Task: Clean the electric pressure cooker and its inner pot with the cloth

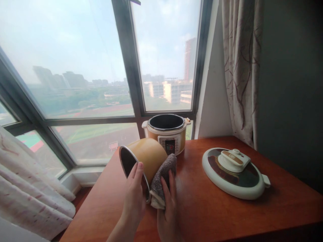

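Observation:
My left hand [133, 195] grips the rim of a tan inner pot [147, 154], which is tipped on its side with its dark opening facing left toward me. My right hand [168, 205] presses a grey-brown cloth [163, 178] against the pot's outer wall. Both hands are over the near left part of a reddish wooden table [202, 208]. Behind the pot stands an electric cooker body [167, 132], open at the top, with a control panel on its front.
The cooker's white lid [236, 173] with a brown top and a handle lies flat at the table's right. A large window [101, 67] runs behind the table. Curtains hang at the right [241, 67] and lower left [30, 188].

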`<state>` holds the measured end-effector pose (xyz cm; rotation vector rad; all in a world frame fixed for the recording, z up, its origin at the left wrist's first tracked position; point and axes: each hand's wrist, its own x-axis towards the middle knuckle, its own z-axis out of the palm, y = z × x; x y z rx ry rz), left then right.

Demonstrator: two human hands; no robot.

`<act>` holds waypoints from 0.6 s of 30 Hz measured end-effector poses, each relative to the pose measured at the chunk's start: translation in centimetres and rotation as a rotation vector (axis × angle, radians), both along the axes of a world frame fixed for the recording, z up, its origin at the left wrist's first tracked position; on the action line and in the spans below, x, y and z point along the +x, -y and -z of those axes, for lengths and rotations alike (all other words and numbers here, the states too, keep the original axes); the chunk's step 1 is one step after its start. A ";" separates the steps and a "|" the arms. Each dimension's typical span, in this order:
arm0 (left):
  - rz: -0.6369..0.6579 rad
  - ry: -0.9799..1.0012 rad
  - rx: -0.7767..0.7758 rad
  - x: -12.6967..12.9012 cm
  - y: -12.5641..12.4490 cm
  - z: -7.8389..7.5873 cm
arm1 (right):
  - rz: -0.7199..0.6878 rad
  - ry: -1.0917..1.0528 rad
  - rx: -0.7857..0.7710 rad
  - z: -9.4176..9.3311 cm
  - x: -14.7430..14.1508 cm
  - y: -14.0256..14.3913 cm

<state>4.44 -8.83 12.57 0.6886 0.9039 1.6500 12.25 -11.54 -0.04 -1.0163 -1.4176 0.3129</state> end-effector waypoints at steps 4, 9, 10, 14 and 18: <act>0.140 -0.305 0.016 -1.5 1.1 2.8 | 0.002 -0.019 0.023 0.6 0.4 -0.1; 0.143 -0.459 0.020 -1.4 1.4 5.7 | 0.019 -0.035 -0.009 0.7 0.5 -0.5; 0.103 -0.448 0.011 -1.2 1.3 6.0 | 0.010 -0.027 -0.012 0.7 0.5 -0.6; -0.060 -0.375 -0.054 -0.7 0.9 5.7 | -0.010 -0.005 -0.009 0.7 -0.2 -0.7; -0.150 -0.193 -0.113 -1.1 1.1 3.6 | 0.011 -0.059 -0.010 0.4 -1.3 -0.3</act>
